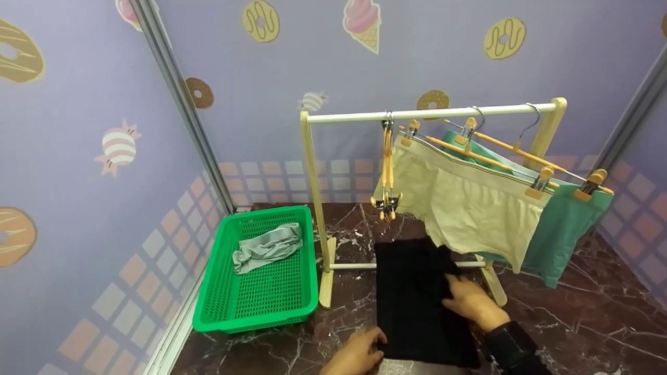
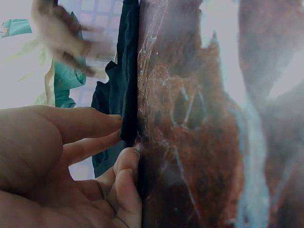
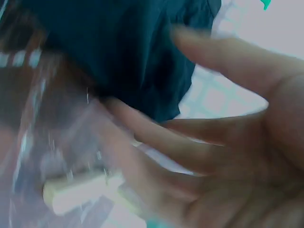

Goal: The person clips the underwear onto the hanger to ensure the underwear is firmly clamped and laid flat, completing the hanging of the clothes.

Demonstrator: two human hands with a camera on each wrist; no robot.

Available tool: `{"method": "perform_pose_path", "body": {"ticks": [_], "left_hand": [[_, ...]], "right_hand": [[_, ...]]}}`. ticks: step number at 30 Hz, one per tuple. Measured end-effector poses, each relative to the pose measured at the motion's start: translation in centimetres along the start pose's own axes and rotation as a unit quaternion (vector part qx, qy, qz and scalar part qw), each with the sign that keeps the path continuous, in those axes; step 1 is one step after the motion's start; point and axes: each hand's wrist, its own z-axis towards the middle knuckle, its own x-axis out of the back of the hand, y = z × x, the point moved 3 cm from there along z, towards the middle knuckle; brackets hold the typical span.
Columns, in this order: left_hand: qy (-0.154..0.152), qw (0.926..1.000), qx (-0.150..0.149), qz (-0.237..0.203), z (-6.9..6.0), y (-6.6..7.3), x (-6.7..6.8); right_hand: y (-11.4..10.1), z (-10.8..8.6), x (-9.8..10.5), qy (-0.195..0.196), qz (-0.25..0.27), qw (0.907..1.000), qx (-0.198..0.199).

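A black garment (image 1: 414,302) lies flat on the dark marbled table, partly beneath a clothes rack. My left hand (image 1: 357,350) is at its near left corner, and in the left wrist view the fingertips (image 2: 111,121) pinch the cloth edge. Over the garment's right side is my right hand (image 1: 471,299), its fingers spread and loosely extended. The right wrist view shows those fingers blurred beside the black cloth (image 3: 128,57), with no grip on it visible. Cream shorts (image 1: 469,208) and green shorts (image 1: 568,224) hang from clip hangers above.
The wooden rack's white rail (image 1: 354,117) carries the hangers, including bare clip hangers (image 1: 386,166) at its middle. To the left stands a green basket (image 1: 312,281) with a crumpled grey-green garment (image 1: 268,247) inside. Patterned walls enclose the table (image 1: 599,323).
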Motion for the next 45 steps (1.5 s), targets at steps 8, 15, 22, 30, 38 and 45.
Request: {"method": "perform_pose_path", "body": {"ticks": [8,15,22,30,38,45], "left_hand": [[-0.03,0.999,0.033,-0.008,0.2,-0.2,-0.5],[-0.049,0.9968,0.054,-0.031,0.1,-0.3,-1.1],[-0.024,0.9989,0.032,-0.024,-0.3,-0.5,-0.6],[0.007,0.9988,-0.026,-0.042,-0.4,-0.3,0.4],[0.138,0.988,-0.069,0.006,-0.4,2.8,5.6],[0.332,0.9421,-0.035,-0.029,1.5,5.8,15.2]], "right_hand": [[-2.6,6.4,-4.8,0.042,-0.007,0.9971,0.063],[-3.5,9.3,-6.6,-0.042,-0.008,0.9981,0.045],[-7.9,9.6,-0.1,0.094,0.143,0.9802,0.099],[-13.4,7.8,11.8,0.117,0.458,0.8795,0.055],[-14.8,7.9,15.9,0.076,0.474,0.8763,0.038],[-14.4,7.8,16.3,0.058,0.456,0.8878,0.03]]}}
